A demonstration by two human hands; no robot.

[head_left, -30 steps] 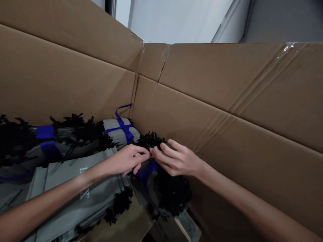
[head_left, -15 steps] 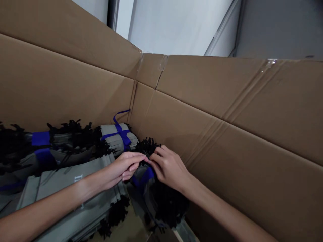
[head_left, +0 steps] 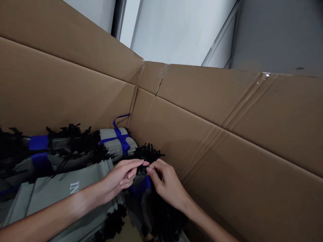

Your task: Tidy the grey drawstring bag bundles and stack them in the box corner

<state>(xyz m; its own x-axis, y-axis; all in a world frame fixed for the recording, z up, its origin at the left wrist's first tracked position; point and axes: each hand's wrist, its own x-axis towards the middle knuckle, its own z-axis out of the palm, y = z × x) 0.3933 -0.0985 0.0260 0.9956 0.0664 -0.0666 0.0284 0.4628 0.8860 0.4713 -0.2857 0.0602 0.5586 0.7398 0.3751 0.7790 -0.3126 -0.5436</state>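
Observation:
My left hand (head_left: 124,174) and my right hand (head_left: 166,183) meet fingertip to fingertip over a bundle in the box corner. Thumb and fingers are pinched together on both; whatever sits between them is too small to make out. Under them the grey bundle is bound with a blue ribbon (head_left: 143,186). A fringe of black cords (head_left: 148,153) sticks out behind my fingers. Below my left forearm lies a stack of flat grey pouches (head_left: 59,186) with white lettering and black cord ends.
Tall cardboard walls (head_left: 199,111) of a big box rise behind and to the right. In the corner sits another grey bundle (head_left: 117,144) tied crosswise with blue ribbon. More bundles with blue bands (head_left: 39,143) and black cords line the left side.
My fingertips have drawn slightly apart from the tight pinch together, and the right fingers have shifted a little. The view has tilted so everything sits slightly lower.

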